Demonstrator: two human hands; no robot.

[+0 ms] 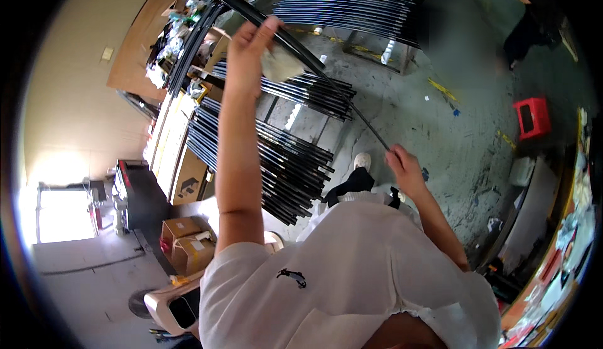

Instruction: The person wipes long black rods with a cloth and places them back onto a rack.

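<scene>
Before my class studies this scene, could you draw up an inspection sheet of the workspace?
Surface: scuffed grey floor with yellow strips.
Job's things: black tube; thin rod in line with its near end; pale cloth.
Clutter: heaped loose items, upper left; cardboard boxes, lower left.
Left grip: closed on the black tube, cloth beside the palm.
Right grip: closed on the thin rod.
Cables: nothing seen for certain.
Surroundings: stacks of black tubes, red stool, another person at upper right.

No text or number can be read; a dark printed mark stands on the brown cardboard box, a black emblem on the white shirt.
</scene>
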